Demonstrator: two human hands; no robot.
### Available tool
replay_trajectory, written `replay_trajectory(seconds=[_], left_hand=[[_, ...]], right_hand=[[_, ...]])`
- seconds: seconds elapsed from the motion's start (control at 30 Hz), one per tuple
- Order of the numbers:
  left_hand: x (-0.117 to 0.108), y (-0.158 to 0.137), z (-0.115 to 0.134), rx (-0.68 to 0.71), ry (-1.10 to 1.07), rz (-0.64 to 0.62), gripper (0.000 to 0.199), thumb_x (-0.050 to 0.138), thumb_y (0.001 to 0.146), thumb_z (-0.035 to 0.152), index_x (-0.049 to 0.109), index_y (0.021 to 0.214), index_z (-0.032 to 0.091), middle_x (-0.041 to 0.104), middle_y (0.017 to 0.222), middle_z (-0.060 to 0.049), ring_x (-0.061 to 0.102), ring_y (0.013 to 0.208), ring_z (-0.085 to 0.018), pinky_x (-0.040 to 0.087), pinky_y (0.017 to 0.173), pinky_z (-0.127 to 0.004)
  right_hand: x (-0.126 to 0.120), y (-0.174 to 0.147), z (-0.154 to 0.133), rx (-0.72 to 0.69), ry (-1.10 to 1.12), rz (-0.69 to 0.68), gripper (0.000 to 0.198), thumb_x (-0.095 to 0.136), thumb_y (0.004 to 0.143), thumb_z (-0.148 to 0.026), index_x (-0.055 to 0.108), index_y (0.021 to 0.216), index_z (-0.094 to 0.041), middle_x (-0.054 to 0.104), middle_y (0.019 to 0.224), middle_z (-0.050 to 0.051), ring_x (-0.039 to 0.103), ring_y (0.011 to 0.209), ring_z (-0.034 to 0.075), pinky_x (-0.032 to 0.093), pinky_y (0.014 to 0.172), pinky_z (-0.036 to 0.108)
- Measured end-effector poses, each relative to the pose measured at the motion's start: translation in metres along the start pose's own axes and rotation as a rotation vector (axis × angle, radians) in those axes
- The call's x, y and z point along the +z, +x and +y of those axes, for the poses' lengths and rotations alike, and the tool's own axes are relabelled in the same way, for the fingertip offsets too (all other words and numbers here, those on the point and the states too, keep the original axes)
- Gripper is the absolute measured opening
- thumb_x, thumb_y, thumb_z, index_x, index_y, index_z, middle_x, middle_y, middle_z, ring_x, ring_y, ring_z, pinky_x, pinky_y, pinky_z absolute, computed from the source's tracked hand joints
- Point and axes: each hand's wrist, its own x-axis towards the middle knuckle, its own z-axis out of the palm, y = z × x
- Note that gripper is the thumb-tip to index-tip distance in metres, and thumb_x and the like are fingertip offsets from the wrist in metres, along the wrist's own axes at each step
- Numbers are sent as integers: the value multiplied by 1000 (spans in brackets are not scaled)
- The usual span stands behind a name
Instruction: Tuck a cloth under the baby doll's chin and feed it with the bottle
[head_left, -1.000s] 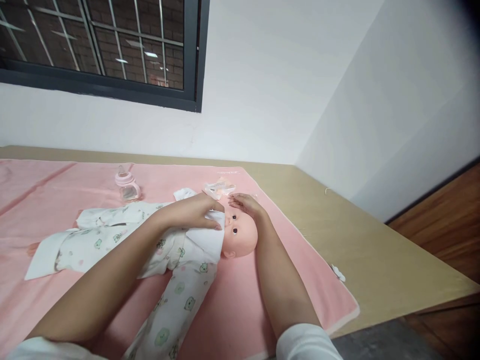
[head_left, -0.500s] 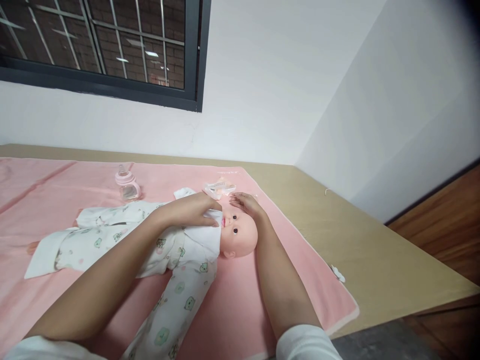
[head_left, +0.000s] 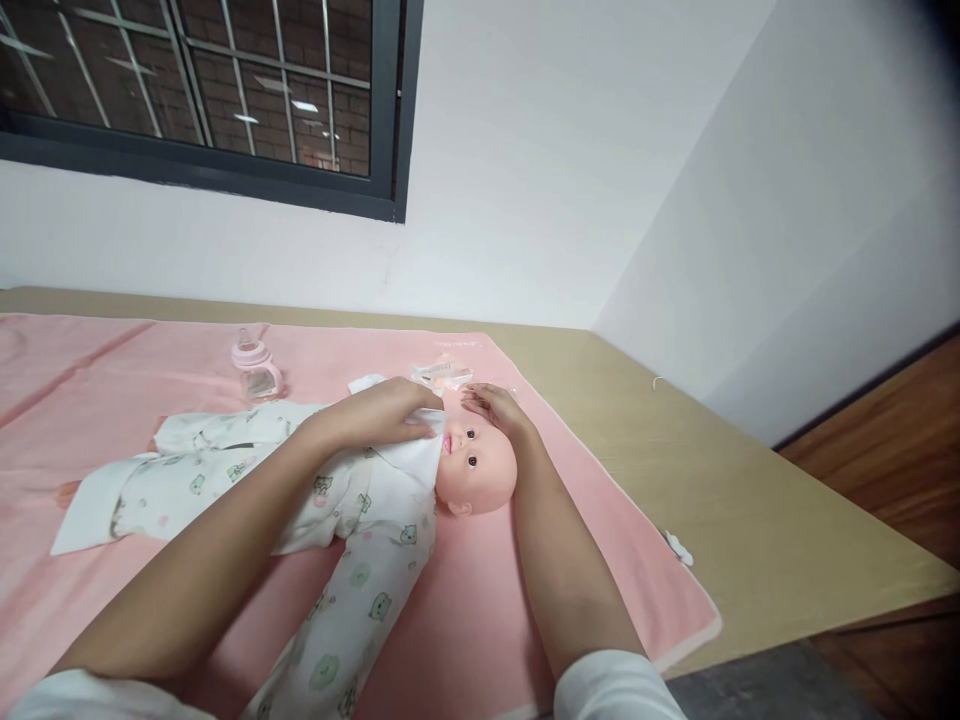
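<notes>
A baby doll (head_left: 484,475) lies on its back, its bald head to the right, dressed in a white outfit (head_left: 345,510) printed with small green and pink animals. My left hand (head_left: 382,412) reaches over its chest and pinches the edge of a plain white cloth (head_left: 409,455) at the neck, lifting it slightly by the chin. Some of those fingertips are hidden by the cloth. Against the far side of the doll's head rests my right hand (head_left: 495,408), fingers stretched out and holding nothing.
A pink mat (head_left: 465,610) covers much of the tan table (head_left: 637,470). Behind the doll are a pink baby bottle (head_left: 257,372) and a clear plastic packet (head_left: 442,376). A small white object (head_left: 679,548) lies by the mat's right edge. A barred window (head_left: 247,100) is above.
My left hand has raised the white cloth's edge a little near the doll's chin. My right hand stays by the head almost unmoved.
</notes>
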Motion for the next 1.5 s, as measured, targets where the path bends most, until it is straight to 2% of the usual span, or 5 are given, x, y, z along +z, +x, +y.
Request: replay_trajectory(seconds=[0.23, 0.37, 0.67, 1.1, 1.5], left_hand=[[4, 2, -2, 43, -48, 38, 34, 50, 84, 14, 73, 110, 18, 74, 110, -7, 66, 100, -23, 48, 86, -28], [7, 4, -5, 38, -39, 57, 34, 50, 85, 11, 73, 109, 19, 72, 118, -6, 65, 105, -23, 47, 86, -28], [11, 8, -9, 22, -48, 142, 22, 53, 85, 14, 73, 92, 17, 73, 106, -6, 66, 97, -22, 47, 81, -28], [13, 10, -11, 7, -122, 223, 25, 55, 86, 12, 76, 98, 18, 73, 110, -6, 67, 101, -21, 48, 86, -28], [15, 9, -6, 85, -222, 63, 19, 65, 79, 9, 80, 88, 17, 71, 97, -4, 65, 87, -16, 46, 78, -23]], right_hand=[[0, 2, 1, 0, 4, 5, 9, 67, 87, -12, 72, 80, -14, 73, 78, 7, 69, 73, 14, 59, 85, 25], [-1, 4, 3, -3, 10, 9, 10, 65, 87, -11, 71, 79, -13, 73, 79, 7, 69, 71, 13, 59, 85, 26], [-6, 10, 7, -20, 3, -18, 5, 67, 87, -15, 71, 85, -13, 73, 80, 6, 70, 76, 14, 60, 87, 26], [-3, 8, 4, -1, 2, 12, 6, 66, 87, -12, 71, 84, -13, 73, 79, 6, 70, 72, 13, 61, 82, 24], [-3, 9, 6, -12, 8, 3, 11, 60, 91, -10, 71, 87, -12, 73, 78, 6, 69, 71, 12, 60, 83, 24]])
